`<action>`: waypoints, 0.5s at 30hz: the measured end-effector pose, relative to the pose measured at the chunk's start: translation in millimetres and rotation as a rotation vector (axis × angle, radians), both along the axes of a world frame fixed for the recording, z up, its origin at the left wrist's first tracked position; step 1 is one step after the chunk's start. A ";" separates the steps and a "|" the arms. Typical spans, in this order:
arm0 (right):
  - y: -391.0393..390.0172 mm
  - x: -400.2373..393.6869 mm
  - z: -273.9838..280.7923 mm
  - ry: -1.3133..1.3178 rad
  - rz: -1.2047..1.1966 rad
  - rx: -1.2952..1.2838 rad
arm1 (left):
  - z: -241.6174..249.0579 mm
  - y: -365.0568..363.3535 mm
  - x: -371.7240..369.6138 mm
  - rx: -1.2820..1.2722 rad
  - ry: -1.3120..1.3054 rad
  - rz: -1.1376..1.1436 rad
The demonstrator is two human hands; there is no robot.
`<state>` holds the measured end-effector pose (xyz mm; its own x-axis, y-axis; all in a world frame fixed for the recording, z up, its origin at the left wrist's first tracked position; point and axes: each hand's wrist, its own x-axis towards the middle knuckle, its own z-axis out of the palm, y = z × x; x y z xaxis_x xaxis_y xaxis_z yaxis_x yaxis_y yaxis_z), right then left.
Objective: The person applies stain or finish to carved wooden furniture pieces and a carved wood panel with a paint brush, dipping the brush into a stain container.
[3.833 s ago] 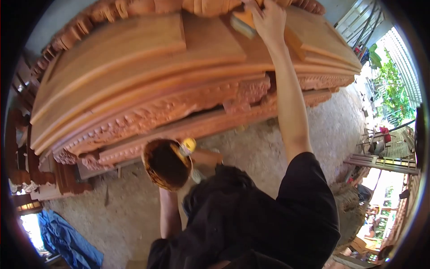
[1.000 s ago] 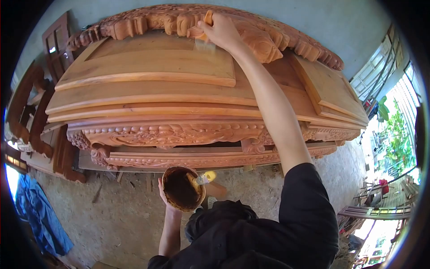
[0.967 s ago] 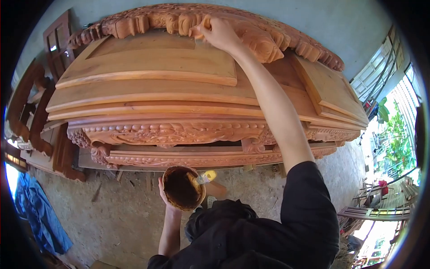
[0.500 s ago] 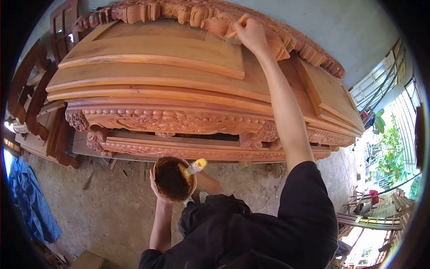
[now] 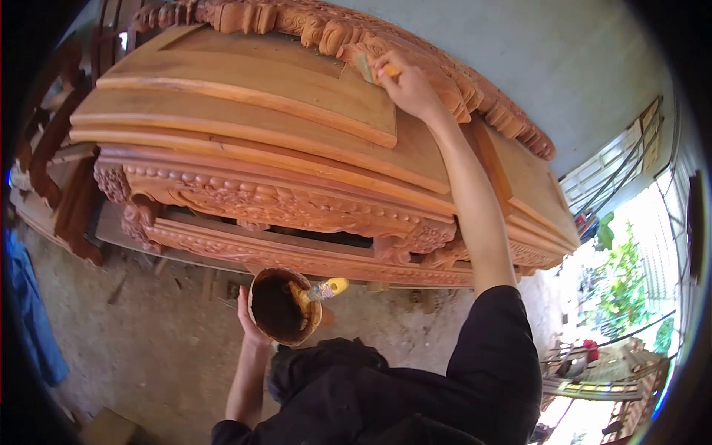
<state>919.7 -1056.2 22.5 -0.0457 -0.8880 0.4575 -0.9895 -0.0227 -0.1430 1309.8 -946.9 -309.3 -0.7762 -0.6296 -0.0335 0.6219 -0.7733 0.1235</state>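
Note:
My right hand (image 5: 406, 83) is closed around the orange handle of a brush (image 5: 365, 67), whose bristles are against the wooden panel beside the carved crest (image 5: 326, 33). Low in the view, my left hand (image 5: 248, 319) supports a round bowl (image 5: 276, 308) from its left side. Dark brown stuff fills the bottom of the bowl. A second brush with a yellow handle (image 5: 336, 286) leans on the bowl's right rim. The large carved wooden piece (image 5: 245, 126) lies across the view in front of me, with its beaded carved rail toward me.
Dark carved wooden frames (image 5: 63, 170) stand at the left, above a blue cloth (image 5: 33, 319). A grey wall (image 5: 578, 67) rises behind the carved piece. Stacked wood (image 5: 593, 378) and a bright opening with plants are at the right. Wood scraps lie on the concrete floor.
My right hand has moved slightly down, and its brush now points left with the bristles showing. The view has shifted and tilted, and the bowl remains in my left hand.

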 end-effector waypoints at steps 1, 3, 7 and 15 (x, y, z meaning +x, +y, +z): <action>3.6 0.8 3.2 0.023 0.012 0.022 | 0.4 2.1 -2.3 0.014 -0.018 -0.034; 4.0 5.2 8.7 0.471 -0.150 0.303 | -4.2 7.0 -6.6 0.027 0.067 -0.038; 2.2 -17.3 -14.7 0.599 0.373 -0.127 | -16.3 16.5 -16.3 0.041 0.182 -0.054; 29.2 -8.0 6.6 0.546 -0.030 0.039 | 0.8 23.4 -23.8 -0.035 0.119 -0.025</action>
<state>911.7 -1027.0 29.0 0.1636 -0.9069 0.3882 -0.9203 0.0015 0.3913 1286.0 -923.5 -308.6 -0.7885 -0.6095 0.0819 0.6147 -0.7849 0.0772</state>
